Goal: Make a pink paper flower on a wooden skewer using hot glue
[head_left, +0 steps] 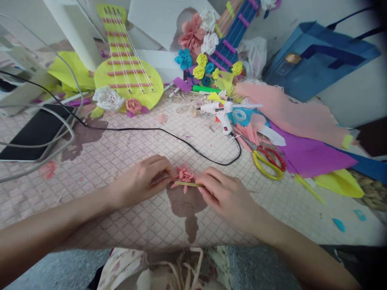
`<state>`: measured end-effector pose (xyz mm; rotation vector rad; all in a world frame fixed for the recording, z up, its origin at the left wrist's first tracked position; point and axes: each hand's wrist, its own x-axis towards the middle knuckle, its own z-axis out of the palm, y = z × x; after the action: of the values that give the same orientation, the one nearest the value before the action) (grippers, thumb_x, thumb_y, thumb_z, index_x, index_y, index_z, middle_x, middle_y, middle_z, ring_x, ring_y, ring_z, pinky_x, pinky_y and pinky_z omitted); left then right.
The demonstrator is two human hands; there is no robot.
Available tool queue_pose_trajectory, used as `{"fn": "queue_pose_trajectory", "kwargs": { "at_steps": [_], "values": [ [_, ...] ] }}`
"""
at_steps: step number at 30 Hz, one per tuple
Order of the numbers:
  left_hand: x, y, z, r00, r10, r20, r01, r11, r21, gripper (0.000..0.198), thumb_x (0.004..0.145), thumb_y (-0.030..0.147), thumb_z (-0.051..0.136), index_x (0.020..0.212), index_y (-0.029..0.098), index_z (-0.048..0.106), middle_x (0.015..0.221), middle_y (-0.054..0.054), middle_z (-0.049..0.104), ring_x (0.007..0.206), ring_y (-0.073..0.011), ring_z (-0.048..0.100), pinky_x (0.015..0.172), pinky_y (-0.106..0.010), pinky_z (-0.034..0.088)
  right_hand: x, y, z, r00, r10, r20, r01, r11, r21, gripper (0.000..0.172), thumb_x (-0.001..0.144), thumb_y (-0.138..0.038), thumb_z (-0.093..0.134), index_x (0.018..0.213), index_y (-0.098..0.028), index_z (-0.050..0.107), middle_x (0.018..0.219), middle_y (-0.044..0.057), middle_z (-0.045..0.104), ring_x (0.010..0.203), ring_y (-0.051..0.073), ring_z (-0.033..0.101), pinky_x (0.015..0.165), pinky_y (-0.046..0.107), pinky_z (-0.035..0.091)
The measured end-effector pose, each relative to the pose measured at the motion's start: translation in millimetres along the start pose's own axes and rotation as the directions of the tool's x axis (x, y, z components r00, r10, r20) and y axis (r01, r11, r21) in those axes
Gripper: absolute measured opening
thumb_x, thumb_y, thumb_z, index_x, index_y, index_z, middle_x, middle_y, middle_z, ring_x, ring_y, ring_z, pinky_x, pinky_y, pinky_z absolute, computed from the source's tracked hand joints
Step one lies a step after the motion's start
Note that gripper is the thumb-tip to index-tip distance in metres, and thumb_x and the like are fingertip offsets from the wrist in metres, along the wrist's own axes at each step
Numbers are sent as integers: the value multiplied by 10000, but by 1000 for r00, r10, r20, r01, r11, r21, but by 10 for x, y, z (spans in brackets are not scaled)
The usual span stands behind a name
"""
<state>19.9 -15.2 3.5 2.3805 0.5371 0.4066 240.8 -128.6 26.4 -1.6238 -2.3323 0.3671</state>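
Patterned tabletop (136,227), left hand (148,180) pinching pink flower (184,174), right hand (226,196) just beside it, gripping yellow stick (188,184)

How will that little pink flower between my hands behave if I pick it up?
The pink flower is probably light, being small and seemingly paper. Its narrow petals stick out separately, so they would likely bend or crush under a firm pinch. Their spread should also keep it from rolling far.

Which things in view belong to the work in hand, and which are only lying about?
In the work:
pink paper flower
thin yellowish piece in the right hand
perhaps the white glue gun

Probably lying about:
yellow guitar shape
dark tablet-like device
blue bag
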Motion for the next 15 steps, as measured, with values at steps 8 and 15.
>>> {"fn": "queue_pose_trajectory", "kwargs": {
  "at_steps": [8, 15],
  "values": [
    [17, 16, 36, 998, -31, -46, 30, 999, -29, 70, 866, 145, 509, 877, 185, 565, 833, 20, 609, 761, -82, 579, 689, -189, 452, -42, -85, 80, 1000, 8, 1, -8, 990, -140, 160, 900, -138, 448, 986, -183, 575, 915, 30, 596, 775, 137, 571, 553, 254, 396],
    [15, 62, 78, 995, -92, -25, 89, 990, -109, 60, 843, 136, 508, 868, 172, 549, 808, 23, 611, 697, -74, 564, 646, -188, 443, -89, -104, 115, 1000, -12, -5, 11, 978, -210, 206, 865, -110, 489, 1040, -190, 560, 981, 28, 599, 804, 145, 576, 564, 263, 396]
  ]
}}
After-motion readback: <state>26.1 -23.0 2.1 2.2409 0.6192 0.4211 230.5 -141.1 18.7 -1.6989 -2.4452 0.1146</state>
